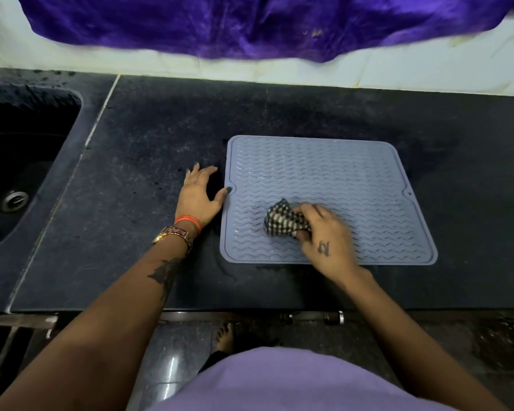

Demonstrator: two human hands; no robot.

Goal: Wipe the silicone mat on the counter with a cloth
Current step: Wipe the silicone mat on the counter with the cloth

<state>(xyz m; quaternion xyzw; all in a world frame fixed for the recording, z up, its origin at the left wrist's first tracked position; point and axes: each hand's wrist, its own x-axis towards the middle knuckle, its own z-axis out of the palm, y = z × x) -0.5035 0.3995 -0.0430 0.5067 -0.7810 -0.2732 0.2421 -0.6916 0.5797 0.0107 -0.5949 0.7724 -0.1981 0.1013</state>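
Observation:
A pale blue-grey silicone mat (333,176) with wavy ridges lies flat on the dark stone counter (149,149). My right hand (327,235) grips a bunched black-and-white checked cloth (282,219) and holds it down on the mat's near-left part. My left hand (201,195) rests on the counter just left of the mat, fingers spread, with the thumb tip touching the mat's left edge notch.
A dark sink (18,161) with a metal drain (14,200) is sunk into the counter at the far left. A purple cloth (250,22) hangs over the white wall behind. The counter's front edge runs just below the mat.

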